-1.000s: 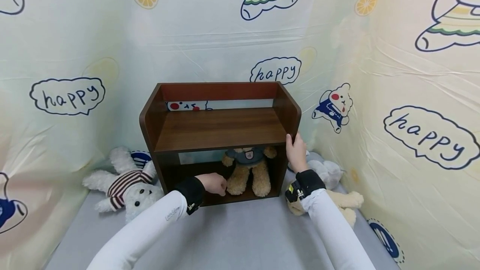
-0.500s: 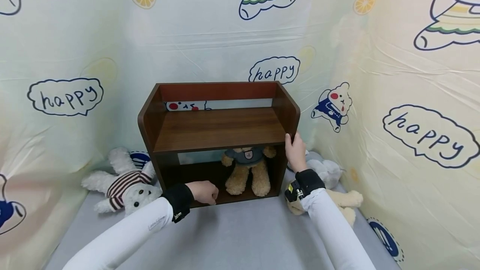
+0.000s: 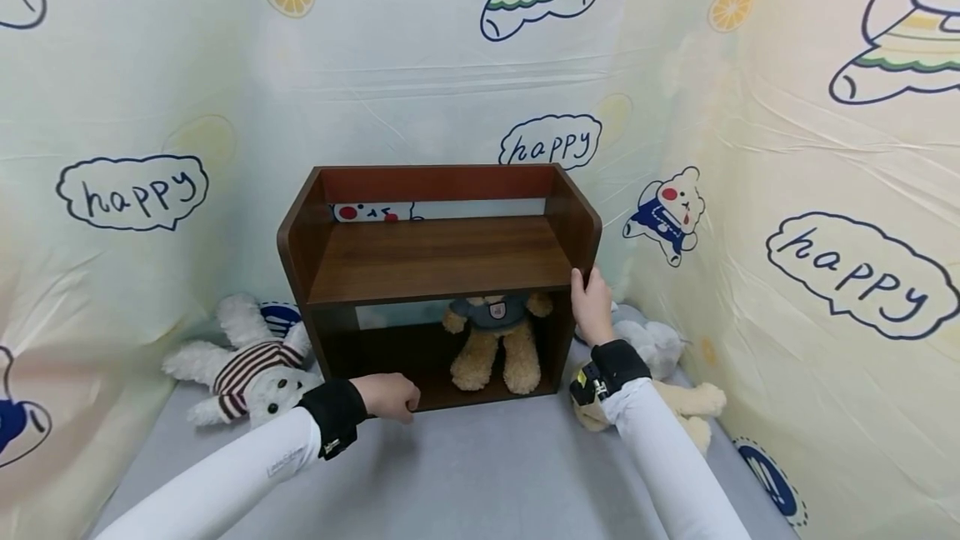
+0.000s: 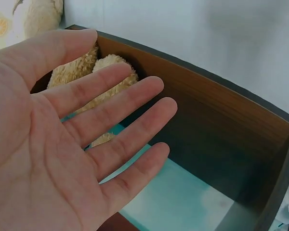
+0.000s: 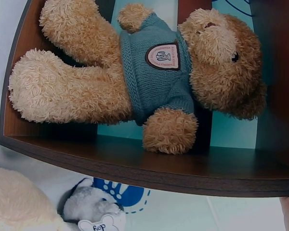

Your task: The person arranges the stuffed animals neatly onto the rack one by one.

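Looking at a brown wooden shelf (image 3: 442,252), parked on a grey tabletop (image 3: 487,482). Got a tan teddy bear (image 3: 498,315) upright in the shelf's lower compartment (image 3: 390,348), at the right end, probably propped by the rail (image 5: 190,6) behind. Also got a right hand (image 3: 592,307) pinching the shelf's right side panel (image 3: 588,236) at the front edge, most likely for steadying. Plus a left hand (image 3: 387,397) just in front of the shelf's bottom board (image 3: 442,397), with straight, spread fingers and nothing in them. Can't tell about contact with the board, tbh. Spotting a white plush dog (image 3: 258,377) left of the shelf, plus a grey plush (image 3: 651,347) and a cream plush (image 3: 693,407) to its right. Can't see most of the bear's head from the head view thanks to the upper board (image 3: 450,261), only from the right wrist. Can barely find the right hand there, just a sliver by the shelf. Can't make out much of the cream plush behind the right sleeve (image 3: 667,448).
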`<state>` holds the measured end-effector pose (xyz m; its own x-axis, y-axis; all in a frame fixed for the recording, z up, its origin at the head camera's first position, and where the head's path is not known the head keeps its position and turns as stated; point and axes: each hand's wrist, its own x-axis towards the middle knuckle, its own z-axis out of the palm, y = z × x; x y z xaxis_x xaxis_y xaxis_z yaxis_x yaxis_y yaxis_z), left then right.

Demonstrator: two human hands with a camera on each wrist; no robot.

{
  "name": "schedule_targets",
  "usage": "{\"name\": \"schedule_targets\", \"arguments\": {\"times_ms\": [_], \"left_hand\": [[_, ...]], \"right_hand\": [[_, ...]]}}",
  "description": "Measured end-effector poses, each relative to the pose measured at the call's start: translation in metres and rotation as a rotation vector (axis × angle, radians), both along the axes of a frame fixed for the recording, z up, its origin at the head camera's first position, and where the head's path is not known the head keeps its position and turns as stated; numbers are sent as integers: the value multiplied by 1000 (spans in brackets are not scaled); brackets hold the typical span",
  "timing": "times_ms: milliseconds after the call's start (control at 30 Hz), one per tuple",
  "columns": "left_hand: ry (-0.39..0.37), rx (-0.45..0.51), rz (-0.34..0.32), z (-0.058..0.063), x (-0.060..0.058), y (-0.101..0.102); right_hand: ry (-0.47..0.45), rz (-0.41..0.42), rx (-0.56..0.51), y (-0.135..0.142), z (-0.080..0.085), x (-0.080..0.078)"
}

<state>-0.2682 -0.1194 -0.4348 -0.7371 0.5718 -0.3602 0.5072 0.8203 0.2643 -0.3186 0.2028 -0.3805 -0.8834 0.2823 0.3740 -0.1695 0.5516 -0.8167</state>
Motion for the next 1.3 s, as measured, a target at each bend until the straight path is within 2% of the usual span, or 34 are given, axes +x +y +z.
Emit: {"name": "schedule_targets", "arguments": {"times_ms": [500,700,800,1033,1300], "left_hand": [[-11,12,56,6,9,-24],[11,2,53,11,15,-34],[20,20,45,13,17,-39],[-17,95,56,15,17,-53],[-15,207,-18,15,19,-75]], "right_hand": [[-1,3,-29,0,-1,1],[-3,4,-33,0,-1,0],[-1,3,-31,0,-1,0],[-2,7,-21,0,-2,1],[-5,5,-24,0,0,1]]}}
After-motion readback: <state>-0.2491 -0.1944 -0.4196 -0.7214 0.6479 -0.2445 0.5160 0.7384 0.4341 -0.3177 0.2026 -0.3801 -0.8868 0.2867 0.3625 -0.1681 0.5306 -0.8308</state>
